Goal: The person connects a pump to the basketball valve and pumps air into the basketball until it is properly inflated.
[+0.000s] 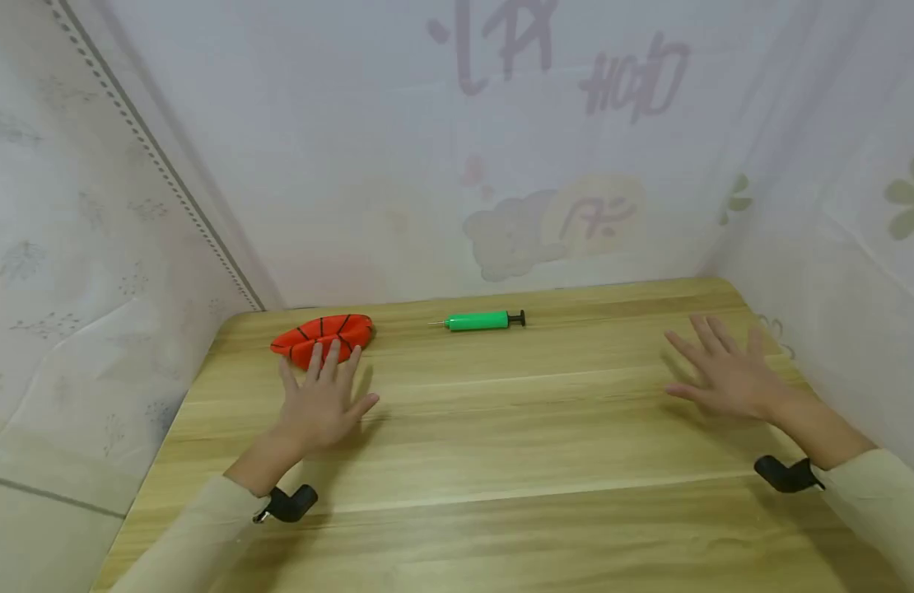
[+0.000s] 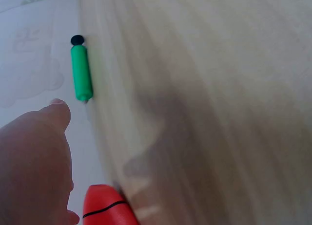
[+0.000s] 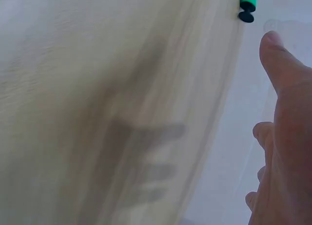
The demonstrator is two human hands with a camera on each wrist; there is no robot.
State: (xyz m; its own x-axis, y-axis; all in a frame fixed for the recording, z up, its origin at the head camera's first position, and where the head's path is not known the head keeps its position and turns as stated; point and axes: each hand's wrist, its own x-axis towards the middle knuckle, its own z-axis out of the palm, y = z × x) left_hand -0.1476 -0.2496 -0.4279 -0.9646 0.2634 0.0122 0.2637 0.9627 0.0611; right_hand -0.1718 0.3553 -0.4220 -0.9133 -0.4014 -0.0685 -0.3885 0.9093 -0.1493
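A deflated red ball with black lines (image 1: 324, 331) lies crumpled at the back left of the table. My left hand (image 1: 319, 408) hovers just in front of it with fingers spread; whether the fingertips touch the ball cannot be told. To the ball's right, near the back edge, a green hand pump (image 1: 477, 321) lies on its side. Its thin needle points left and its black handle right. My right hand (image 1: 731, 379) is held over the right side of the table, fingers spread and holding nothing. In the left wrist view, the pump (image 2: 81, 73) appears beyond the thumb.
The wooden table (image 1: 501, 461) has rounded back corners. Printed pale cloth (image 1: 398, 165) hangs behind it and at both sides, close to its edges. A black wrist mount (image 1: 290, 502) sticks out under each forearm.
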